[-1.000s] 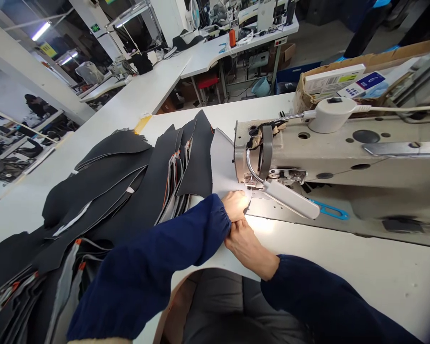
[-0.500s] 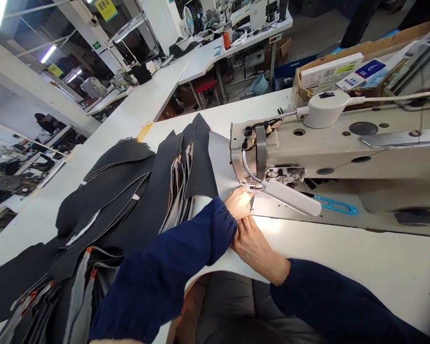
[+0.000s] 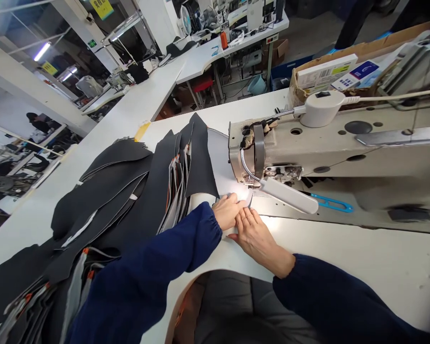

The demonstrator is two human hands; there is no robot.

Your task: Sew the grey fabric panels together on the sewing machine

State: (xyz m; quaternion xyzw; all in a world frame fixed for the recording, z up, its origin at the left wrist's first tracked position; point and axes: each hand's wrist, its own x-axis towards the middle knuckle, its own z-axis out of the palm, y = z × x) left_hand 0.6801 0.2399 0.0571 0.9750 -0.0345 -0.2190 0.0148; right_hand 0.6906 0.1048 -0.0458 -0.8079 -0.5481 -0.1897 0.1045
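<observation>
A light-grey fabric panel (image 3: 219, 160) lies on the sewing machine bed and runs under the needle area, where a small lamp lights it brightly. My left hand (image 3: 228, 210) is closed on the panel's near edge, its fingers bent and partly overlapped by my right fingertips. My right hand (image 3: 255, 234) lies palm down beside it, fingers stretched out, thumb apart, tips at the dark edge of the panel. The sewing machine (image 3: 265, 148) stands just beyond both hands. Its needle and presser foot are mostly hidden by glare and the lamp head (image 3: 290, 195).
Stacked black fabric pieces (image 3: 103, 191) with grey backs cover the table at left. A blue thread snipper (image 3: 331, 203) rests under the machine arm. Behind the machine stands a cardboard box (image 3: 294, 86) with small packets. Farther back are other worktables (image 3: 197, 62) and a person (image 3: 39, 122).
Both hands have moved a little away from the needle toward me. My left hand has shifted left, and my right fingers have straightened out. The view has shifted slightly.
</observation>
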